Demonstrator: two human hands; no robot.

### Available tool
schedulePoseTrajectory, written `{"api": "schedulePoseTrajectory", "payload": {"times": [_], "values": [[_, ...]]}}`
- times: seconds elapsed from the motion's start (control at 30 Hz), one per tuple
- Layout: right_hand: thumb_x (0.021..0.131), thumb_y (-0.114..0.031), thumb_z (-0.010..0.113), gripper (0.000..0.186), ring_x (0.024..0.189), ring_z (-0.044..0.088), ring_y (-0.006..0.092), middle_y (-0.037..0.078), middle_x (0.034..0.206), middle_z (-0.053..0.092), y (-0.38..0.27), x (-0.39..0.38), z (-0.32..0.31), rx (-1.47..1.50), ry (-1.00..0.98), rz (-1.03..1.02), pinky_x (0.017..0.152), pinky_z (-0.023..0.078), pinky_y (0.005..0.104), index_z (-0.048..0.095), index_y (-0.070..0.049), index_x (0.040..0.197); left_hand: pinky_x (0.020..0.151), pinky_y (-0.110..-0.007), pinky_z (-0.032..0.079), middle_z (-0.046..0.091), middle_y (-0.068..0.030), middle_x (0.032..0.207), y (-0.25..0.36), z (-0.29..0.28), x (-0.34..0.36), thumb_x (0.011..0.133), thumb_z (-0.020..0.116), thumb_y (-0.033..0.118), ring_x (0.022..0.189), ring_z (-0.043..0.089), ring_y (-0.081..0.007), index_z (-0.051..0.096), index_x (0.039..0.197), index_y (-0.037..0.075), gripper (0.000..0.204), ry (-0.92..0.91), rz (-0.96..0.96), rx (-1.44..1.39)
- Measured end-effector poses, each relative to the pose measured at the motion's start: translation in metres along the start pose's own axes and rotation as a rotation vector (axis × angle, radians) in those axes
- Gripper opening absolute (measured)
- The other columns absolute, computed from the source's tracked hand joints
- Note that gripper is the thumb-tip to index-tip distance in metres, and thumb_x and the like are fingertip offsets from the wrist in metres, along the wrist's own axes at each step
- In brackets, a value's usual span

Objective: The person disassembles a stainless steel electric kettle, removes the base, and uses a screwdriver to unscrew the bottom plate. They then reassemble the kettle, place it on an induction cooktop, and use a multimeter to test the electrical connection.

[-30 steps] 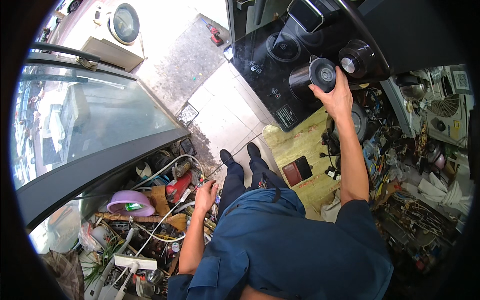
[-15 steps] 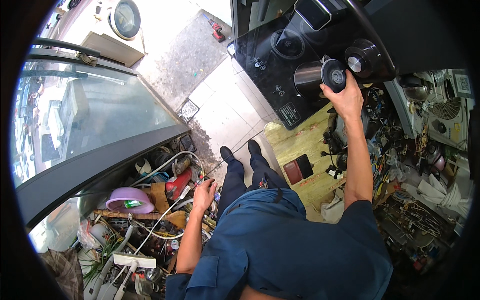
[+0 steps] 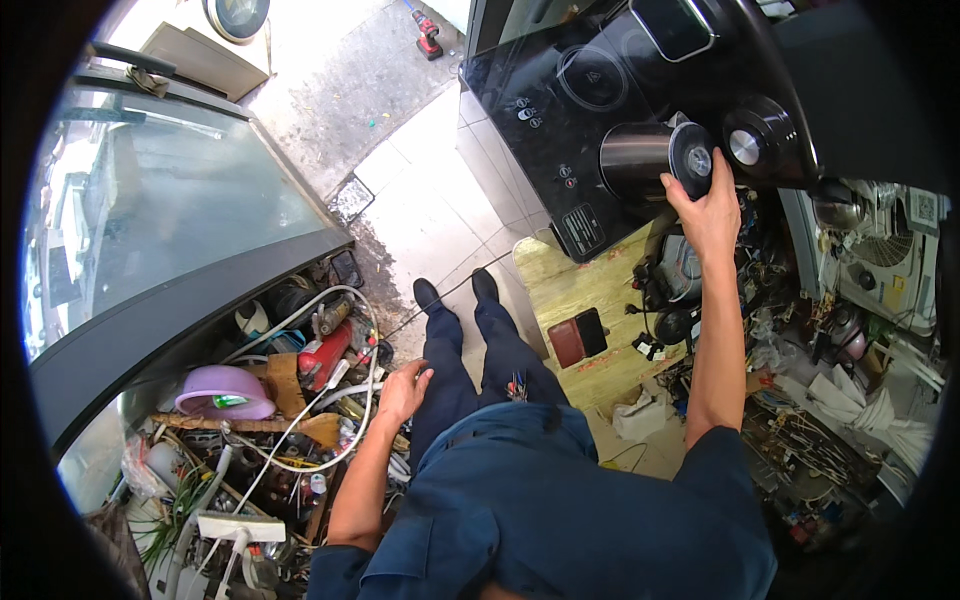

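A dark, shiny metal pot (image 3: 634, 162) stands on a black glass-topped appliance (image 3: 507, 150) at the upper right. Around the near edge of its round black lid (image 3: 692, 160), thumb and fingers of my right hand (image 3: 708, 210) are closed; the lid sits against the pot's top. Just right of it is a black round vessel with a silver knob (image 3: 745, 147). My left hand (image 3: 402, 390) hangs beside my thigh, fingers loosely bent, holding nothing. It is nearest to a white hose (image 3: 374, 345) above the clutter.
On a yellowish board (image 3: 600, 270) lies a reddish-brown wallet (image 3: 566, 343) with a black phone-like item. Piled parts surround a purple basin (image 3: 215, 385) at left; cables and tools crowd the right. A red power drill (image 3: 428, 40) lies on the floor ahead, beyond a glass door (image 3: 190, 200).
The view has shifted, so floor and clutter sit further left. My right hand stays at the pot's lid, and my left hand still hangs at my side.
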State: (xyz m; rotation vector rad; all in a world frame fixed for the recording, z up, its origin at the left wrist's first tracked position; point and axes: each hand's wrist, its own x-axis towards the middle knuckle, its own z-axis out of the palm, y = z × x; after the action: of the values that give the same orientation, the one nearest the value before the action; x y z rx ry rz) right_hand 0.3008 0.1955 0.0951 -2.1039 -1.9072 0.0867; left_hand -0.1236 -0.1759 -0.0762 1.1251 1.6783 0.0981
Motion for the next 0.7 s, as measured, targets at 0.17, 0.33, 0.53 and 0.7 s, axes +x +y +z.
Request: {"api": "schedulePoseTrajectory", "payload": {"times": [0.17, 0.33, 0.53, 0.7], "values": [[0.077, -0.035, 0.093, 0.097, 0.136, 0.061, 0.0411, 0.026, 0.152, 0.058, 0.0, 0.001, 0.01, 0.109, 0.015, -0.174, 0.113, 0.049, 0.0436, 0.049, 0.004, 0.155, 0.099, -0.049, 0.056, 0.076, -0.0205, 0.125, -0.025, 0.027, 0.023, 0.105, 0.068, 0.032, 0.115, 0.071, -0.0426, 0.075, 0.126, 0.005, 0.036, -0.07, 0.041, 0.011], [0.085, -0.035, 0.092, 0.097, 0.131, 0.061, 0.0275, 0.024, 0.143, 0.063, 0.002, -0.002, 0.02, 0.174, -0.09, -0.051, 0.112, 0.047, 0.0384, 0.044, 0.005, 0.159, 0.098, -0.049, 0.057, 0.077, -0.0199, 0.12, -0.097, 0.087, 0.082, 0.104, 0.067, 0.031, 0.112, 0.072, -0.0411, 0.076, 0.124, 0.005, 0.034, -0.114, 0.036, 0.041], [0.086, -0.045, 0.09, 0.113, 0.15, 0.047, 0.0302, 0.024, 0.165, 0.042, 0.034, -0.009, 0.017, 0.321, -0.104, -0.022, 0.123, 0.036, 0.0396, 0.029, 0.002, 0.168, 0.089, -0.051, 0.058, 0.077, -0.0185, 0.109, -0.15, 0.144, 0.122, 0.104, 0.067, 0.027, 0.101, 0.074, -0.0408, 0.076, 0.112, 0.006, 0.023, -0.057, 0.042, -0.02], [0.074, -0.061, 0.095, 0.131, 0.156, 0.04, 0.0343, 0.025, 0.167, 0.04, 0.045, -0.023, 0.016, 0.264, -0.036, -0.035, 0.128, 0.031, 0.0427, 0.029, 0.002, 0.168, 0.079, -0.048, 0.057, 0.076, -0.0139, 0.096, -0.164, 0.174, 0.129, 0.099, 0.072, 0.021, 0.089, 0.074, -0.0381, 0.075, 0.102, 0.007, 0.015, 0.053, 0.127, -0.05]]}}
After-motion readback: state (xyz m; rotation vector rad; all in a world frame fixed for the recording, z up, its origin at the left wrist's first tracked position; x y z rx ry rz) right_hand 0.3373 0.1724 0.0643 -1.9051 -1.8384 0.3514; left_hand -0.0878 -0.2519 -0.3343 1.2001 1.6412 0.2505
